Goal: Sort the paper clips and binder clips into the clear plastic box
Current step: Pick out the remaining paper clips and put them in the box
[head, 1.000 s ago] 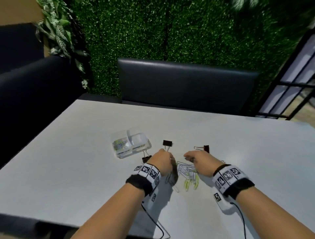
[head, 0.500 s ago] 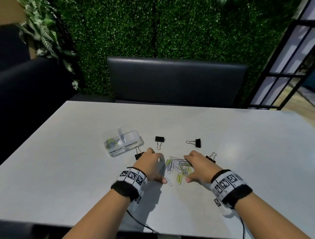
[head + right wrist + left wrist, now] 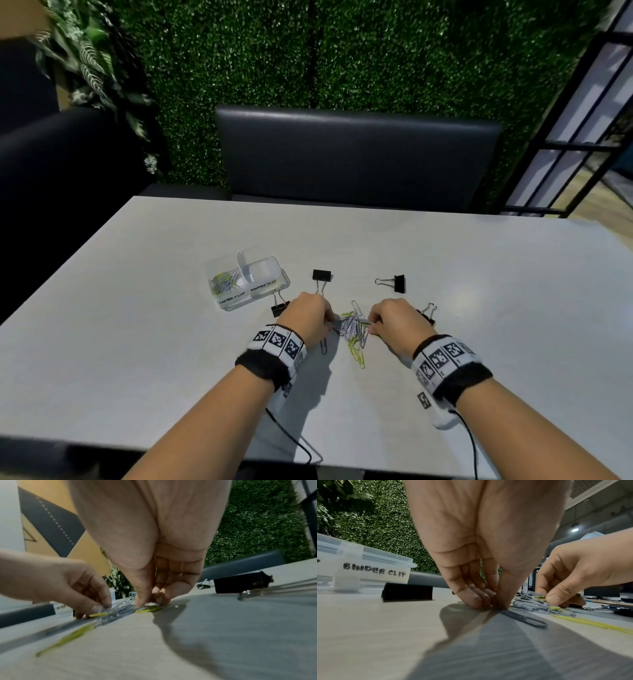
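A heap of silver, grey and yellow paper clips (image 3: pixel 352 327) lies on the white table between my hands. My left hand (image 3: pixel 329 320) pinches clips at the heap's left edge; in the left wrist view its fingertips (image 3: pixel 488 602) press together on the end of a dark paper clip (image 3: pixel 523 618). My right hand (image 3: pixel 372 323) pinches clips at the right edge, thumb and fingers (image 3: pixel 149 600) closed on them. The clear plastic box (image 3: pixel 270 287) stands open at the left, with paper clips in its left compartment. Black binder clips (image 3: pixel 322 275) (image 3: pixel 398 283) lie loose beyond my hands.
Two more binder clips lie close to my hands, one (image 3: pixel 279 308) by the left hand near the box, one (image 3: pixel 427 313) partly behind the right hand. A dark bench (image 3: pixel 356 154) and a green hedge wall stand beyond the table's far edge.
Both hands have drawn inward and curled from flat on the table into pinches. The paper clips are bunched into a tighter heap between them.
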`<state>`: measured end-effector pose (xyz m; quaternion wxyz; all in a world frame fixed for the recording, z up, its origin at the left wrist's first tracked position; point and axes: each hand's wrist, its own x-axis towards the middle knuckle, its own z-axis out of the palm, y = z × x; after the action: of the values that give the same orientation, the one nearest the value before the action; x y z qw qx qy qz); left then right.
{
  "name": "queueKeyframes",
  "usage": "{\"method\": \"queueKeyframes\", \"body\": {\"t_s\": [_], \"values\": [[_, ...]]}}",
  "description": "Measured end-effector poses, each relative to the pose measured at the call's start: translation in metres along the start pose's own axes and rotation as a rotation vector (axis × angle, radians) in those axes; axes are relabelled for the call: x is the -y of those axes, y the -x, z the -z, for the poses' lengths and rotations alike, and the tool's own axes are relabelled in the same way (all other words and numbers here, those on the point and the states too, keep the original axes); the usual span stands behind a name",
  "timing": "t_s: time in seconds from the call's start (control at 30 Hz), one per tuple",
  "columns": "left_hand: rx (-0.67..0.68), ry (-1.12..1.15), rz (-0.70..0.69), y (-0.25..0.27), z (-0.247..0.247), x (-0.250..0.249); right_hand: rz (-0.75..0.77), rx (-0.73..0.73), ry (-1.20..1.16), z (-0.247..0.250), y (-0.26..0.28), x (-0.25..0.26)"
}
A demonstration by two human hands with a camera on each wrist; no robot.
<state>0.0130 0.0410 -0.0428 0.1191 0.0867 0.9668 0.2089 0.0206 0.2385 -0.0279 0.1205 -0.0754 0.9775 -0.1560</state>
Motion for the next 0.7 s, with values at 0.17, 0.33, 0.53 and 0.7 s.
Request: {"method": "queueKeyframes", "body": {"t_s": [0.17,0.33,0.53,0.7], "values": [[0.018,-0.035,-0.005,0.003,0.000,-0.001,-0.076,-0.051,-0.170,0.000,0.002,-0.007],[-0.015,-0.013,-0.002,0.006,0.002,0.003,-0.096,-0.104,-0.323,0.000,0.005,-0.012],[-0.082,0.105,0.010,0.013,0.014,0.014,-0.122,-0.130,-0.524,0.010,0.000,-0.005],[-0.179,0.216,0.029,0.022,0.035,0.026,-0.105,-0.126,-0.726,0.016,-0.004,0.013]]}}
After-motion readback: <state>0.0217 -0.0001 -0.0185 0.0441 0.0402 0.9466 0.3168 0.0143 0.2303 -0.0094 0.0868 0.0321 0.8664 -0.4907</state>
